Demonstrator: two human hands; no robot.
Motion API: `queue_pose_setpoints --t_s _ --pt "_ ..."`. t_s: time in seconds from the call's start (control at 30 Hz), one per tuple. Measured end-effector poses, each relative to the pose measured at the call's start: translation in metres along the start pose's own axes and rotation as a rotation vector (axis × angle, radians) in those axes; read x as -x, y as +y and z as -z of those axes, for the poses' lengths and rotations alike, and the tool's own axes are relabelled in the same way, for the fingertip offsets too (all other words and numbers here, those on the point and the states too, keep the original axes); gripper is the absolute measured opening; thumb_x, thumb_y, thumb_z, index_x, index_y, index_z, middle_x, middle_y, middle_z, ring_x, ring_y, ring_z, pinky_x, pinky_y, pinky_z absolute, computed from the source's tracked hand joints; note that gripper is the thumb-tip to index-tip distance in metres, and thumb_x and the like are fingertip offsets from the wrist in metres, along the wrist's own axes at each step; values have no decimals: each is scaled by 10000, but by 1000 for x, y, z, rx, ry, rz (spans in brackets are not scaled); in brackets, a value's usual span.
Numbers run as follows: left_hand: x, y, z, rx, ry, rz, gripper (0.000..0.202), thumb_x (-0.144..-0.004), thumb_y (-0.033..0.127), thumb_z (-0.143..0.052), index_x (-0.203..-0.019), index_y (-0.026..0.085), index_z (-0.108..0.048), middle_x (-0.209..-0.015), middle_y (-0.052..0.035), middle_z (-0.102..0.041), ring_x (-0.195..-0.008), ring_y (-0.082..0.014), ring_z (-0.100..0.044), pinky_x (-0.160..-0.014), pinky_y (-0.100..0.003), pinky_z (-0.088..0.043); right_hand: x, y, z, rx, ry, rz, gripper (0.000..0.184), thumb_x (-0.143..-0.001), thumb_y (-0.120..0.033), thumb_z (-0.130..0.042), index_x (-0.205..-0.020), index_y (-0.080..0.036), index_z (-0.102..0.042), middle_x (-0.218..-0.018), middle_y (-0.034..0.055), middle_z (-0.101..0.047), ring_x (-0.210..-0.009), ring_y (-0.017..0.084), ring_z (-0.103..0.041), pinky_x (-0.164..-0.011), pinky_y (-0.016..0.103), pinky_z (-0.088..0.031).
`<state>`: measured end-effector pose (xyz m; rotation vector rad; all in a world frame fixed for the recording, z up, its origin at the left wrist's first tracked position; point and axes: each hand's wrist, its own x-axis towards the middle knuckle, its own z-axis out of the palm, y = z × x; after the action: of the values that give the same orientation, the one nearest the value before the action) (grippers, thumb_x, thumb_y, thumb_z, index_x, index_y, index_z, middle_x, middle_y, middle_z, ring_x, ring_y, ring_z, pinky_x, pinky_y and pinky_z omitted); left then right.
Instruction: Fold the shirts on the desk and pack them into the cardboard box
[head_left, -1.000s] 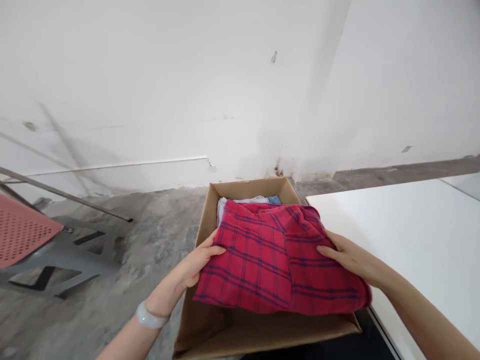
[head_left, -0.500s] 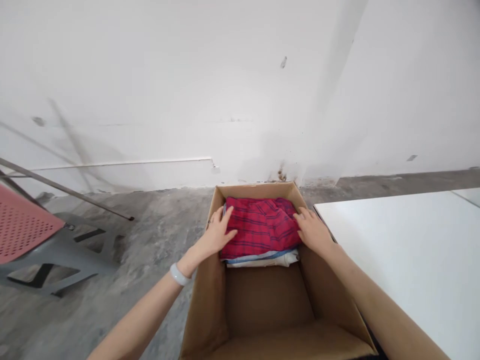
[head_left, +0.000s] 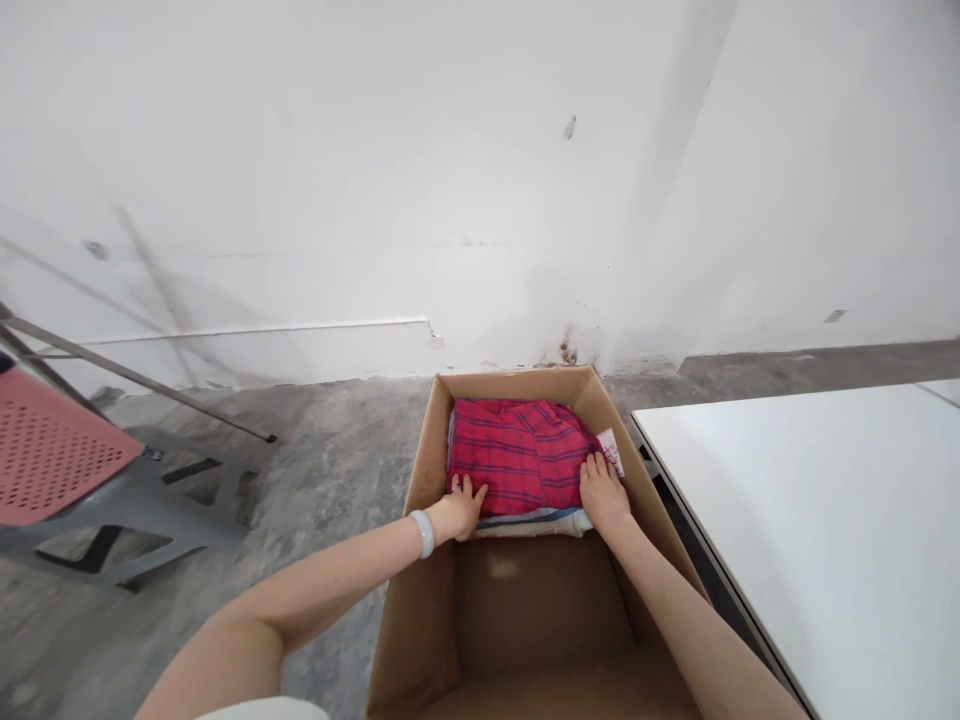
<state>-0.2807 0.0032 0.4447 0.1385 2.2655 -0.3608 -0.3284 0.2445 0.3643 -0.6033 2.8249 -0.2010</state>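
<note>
Smoothing plaid cloth (head_left: pixel 517 455) btwn L grip (head_left: pixel 459 512) & R grip (head_left: pixel 604 497), both unclamped: press evenly, keep edges flat.

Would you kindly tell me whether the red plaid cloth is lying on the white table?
No, the red plaid cloth lies inside the cardboard box, on top of other folded clothes.

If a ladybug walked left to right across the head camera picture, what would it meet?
Pink panel with holes → pale bracelet → left hand → red plaid cloth → right hand → white tabletop.
</note>
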Motion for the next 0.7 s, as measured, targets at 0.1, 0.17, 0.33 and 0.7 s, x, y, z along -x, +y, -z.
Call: queue_pose_setpoints --t_s 0.1,0.17,0.33,0.7 --pt "3 3 3 -36 -103 48 1018 -659 301 -768 -1502 54 -252 -1503 -339 -217 -1394 -501 -169 -1083 -648 -227 0 3 -11 -17 -42 29 545 -885 -25 -244 -1360 13 -508 -1445 218 -427 -1383 316 -349 -1120 438 -318" --pt "6 6 7 -48 -124 61 1044 -656 312 -770 -1507 49 -225 -1515 -333 -185 -1404 -492 -139 -1097 -628 -218 0 6 -15 -29 -57 46 553 -880 -20 -242 -1370 13 -496 -1455 213 -413 -1391 308 -337 -1126 434 -315" --pt "9 14 14 -75 -180 96 1167 -599 482 -796 -1514 62 -206 -1520 -333 -157 -1397 -514 -140 -1082 -648 -214 -2 13 -14 -56 -69 72 562 -861 -6 -266 -1373 -2 -497 -1461 182 -418 -1400 279 -326 -1143 403 -302" --pt "14 21 22 -96 -188 128 1330 -493 560 -837 -1515 32 -169 -1510 -371 -140 -1389 -530 -151 -1077 -615 -258 19 21 9 -114 51 108 554 -868 -1 -276 -1378 -15 -491 -1479 195 -379 -1399 265 -332 -1114 392 -361"
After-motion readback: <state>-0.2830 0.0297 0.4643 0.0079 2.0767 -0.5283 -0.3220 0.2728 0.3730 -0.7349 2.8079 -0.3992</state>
